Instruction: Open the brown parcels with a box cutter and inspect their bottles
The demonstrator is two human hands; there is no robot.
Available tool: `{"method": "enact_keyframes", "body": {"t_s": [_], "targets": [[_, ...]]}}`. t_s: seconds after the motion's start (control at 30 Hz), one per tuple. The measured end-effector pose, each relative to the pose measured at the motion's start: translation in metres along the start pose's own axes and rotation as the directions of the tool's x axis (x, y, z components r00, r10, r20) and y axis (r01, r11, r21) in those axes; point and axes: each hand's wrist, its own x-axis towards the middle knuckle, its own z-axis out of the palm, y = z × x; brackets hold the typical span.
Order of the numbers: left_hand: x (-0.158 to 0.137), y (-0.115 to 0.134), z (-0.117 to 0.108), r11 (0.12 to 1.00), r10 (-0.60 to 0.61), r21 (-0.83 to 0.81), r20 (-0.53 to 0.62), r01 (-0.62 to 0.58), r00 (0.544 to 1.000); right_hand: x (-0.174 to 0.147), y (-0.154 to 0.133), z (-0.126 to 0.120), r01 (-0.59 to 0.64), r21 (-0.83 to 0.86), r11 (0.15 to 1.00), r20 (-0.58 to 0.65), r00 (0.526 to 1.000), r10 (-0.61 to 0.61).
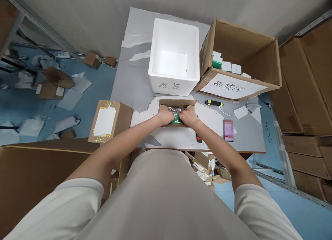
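A small open cardboard box (177, 102) sits on the table in front of me. In it lies a green package (177, 119) with clear, shiny plastic wrap (175, 110) about it. My left hand (166, 116) reaches in from the left, fingers curled on that package's left side. From the right, my right hand (188, 117) closes on its opposite side. Both hands cover parts of the package, and the fingertips are mostly hidden. Close to my right forearm lies a red and black tool (199, 138), partly hidden by the arm.
Behind the small box stand a white foam box (174, 84) and a large carton (240, 79) holding several white-and-green boxes. A yellow-black cutter (213, 103) and a phone (228, 130) lie to the right. A labelled carton (124, 120) stands left. Scraps litter the floor.
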Motion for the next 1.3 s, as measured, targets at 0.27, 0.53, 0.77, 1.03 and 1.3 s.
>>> {"method": "enact_keyframes", "body": {"t_s": [0.27, 0.53, 0.77, 1.03, 1.3], "targets": [[-0.044, -0.003, 0.013, 0.905, -0.420, 0.013, -0.121, 0.425, 0.899, -0.041, 0.026, 0.046, -0.257, 0.022, 0.966, -0.165, 0.952, 0.257], [-0.055, -0.024, 0.084, 0.736, -0.604, -0.349, 0.049, 0.580, 0.796, -0.046, 0.045, 0.078, -0.295, 0.119, 0.948, -0.137, 0.941, 0.310], [-0.055, -0.025, 0.089, 0.689, -0.622, -0.453, 0.033, 0.566, 0.782, -0.058, -0.008, 0.012, -0.141, 0.131, 0.981, -0.244, 0.955, 0.169], [-0.056, -0.023, 0.092, 0.705, -0.615, -0.440, 0.012, 0.556, 0.788, 0.013, -0.041, 0.035, 0.161, 0.312, 0.936, -0.172, 0.979, -0.111], [-0.058, -0.027, 0.089, 0.749, -0.574, -0.438, -0.057, 0.497, 0.817, 0.064, -0.031, 0.016, 0.331, 0.109, 0.937, 0.089, 0.936, -0.341]]}}
